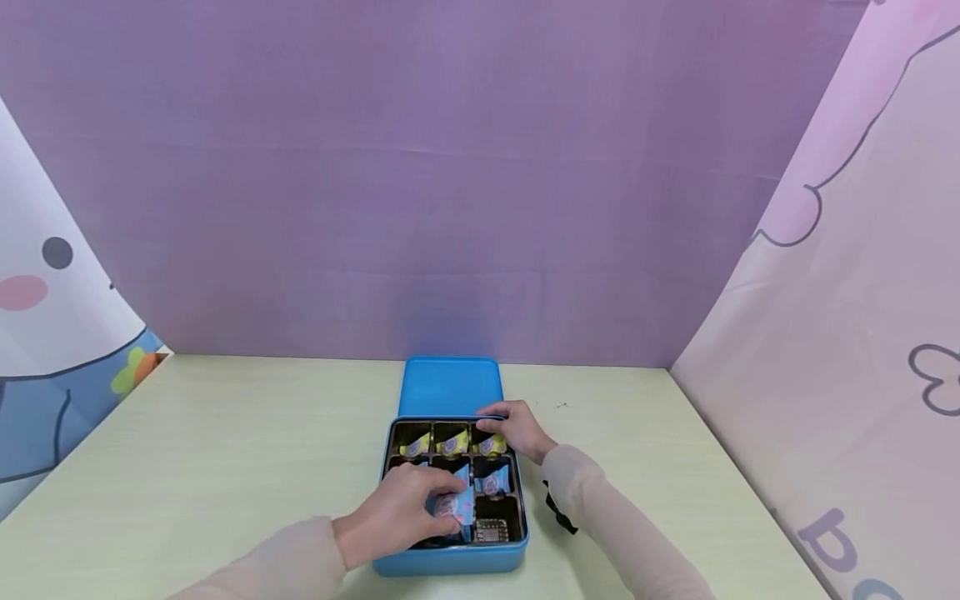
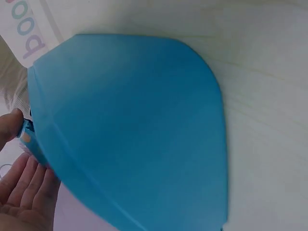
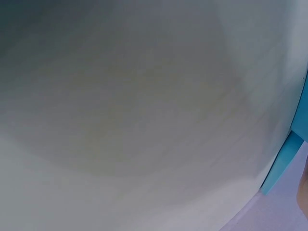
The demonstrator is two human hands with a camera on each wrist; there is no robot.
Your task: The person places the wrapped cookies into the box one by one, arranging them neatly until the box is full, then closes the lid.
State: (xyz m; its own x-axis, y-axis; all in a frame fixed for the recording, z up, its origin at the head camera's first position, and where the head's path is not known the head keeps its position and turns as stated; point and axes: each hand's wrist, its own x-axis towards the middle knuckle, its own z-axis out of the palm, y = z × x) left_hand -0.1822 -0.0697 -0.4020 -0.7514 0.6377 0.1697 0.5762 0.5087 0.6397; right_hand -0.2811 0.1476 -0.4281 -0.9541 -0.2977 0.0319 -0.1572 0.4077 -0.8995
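A blue tin box (image 1: 450,562) with a dark divided insert stands on the table, its lid (image 1: 452,387) lying open behind. My left hand (image 1: 408,508) is over the near part of the box, pinching a blue-wrapped candy (image 1: 453,504) between thumb and fingers; the blue wrapper (image 2: 27,137) also shows in the left wrist view. My right hand (image 1: 519,429) holds the box's far right corner, thumb and fingers at the rim. Yellow-wrapped candies (image 1: 452,443) fill the far row. A blue candy (image 1: 492,481) sits in the middle row's right compartment. My left hand hides the near left compartments.
The near right compartment holds a small patterned item (image 1: 492,530), too small to make out. Pale wood-look table (image 1: 247,450) surrounds the box. A purple backdrop (image 1: 450,183) rises behind, with printed panels at both sides. Something black (image 1: 558,510) shows beside the right sleeve.
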